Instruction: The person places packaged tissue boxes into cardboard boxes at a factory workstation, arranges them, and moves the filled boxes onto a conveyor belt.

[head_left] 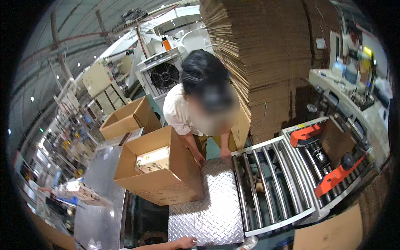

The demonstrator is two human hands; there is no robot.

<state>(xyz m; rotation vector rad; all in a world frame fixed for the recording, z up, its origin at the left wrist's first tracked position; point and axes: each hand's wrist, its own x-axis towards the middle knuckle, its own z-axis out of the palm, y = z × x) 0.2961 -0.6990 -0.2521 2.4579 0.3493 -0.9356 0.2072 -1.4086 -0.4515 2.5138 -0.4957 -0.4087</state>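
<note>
The open cardboard box (160, 175) is sitting on the left part of the diamond-plate metal desk (212, 212), its flaps standing up, and a smaller pale carton (153, 160) is lying inside it against the far-left wall. A co-worker in a pale shirt (177, 110) is bending over the far side of the desk, one hand (200, 158) touching the box's right wall and the other hand (225, 154) resting at the desk's far edge. The wearer's left hand (183, 242) is resting on the near edge of the desk, well apart from the box, its grip loosely curled and holding nothing. The right hand is lying outside the view. A second open cardboard box (127, 118) is standing behind the first. A roller conveyor (266, 187) is adjoining the desk on the right, leading to a taping machine with orange parts (329, 158). A tall stack of flattened cardboard (266, 62) is rising behind, and a fan (164, 77) is standing by it.
</note>
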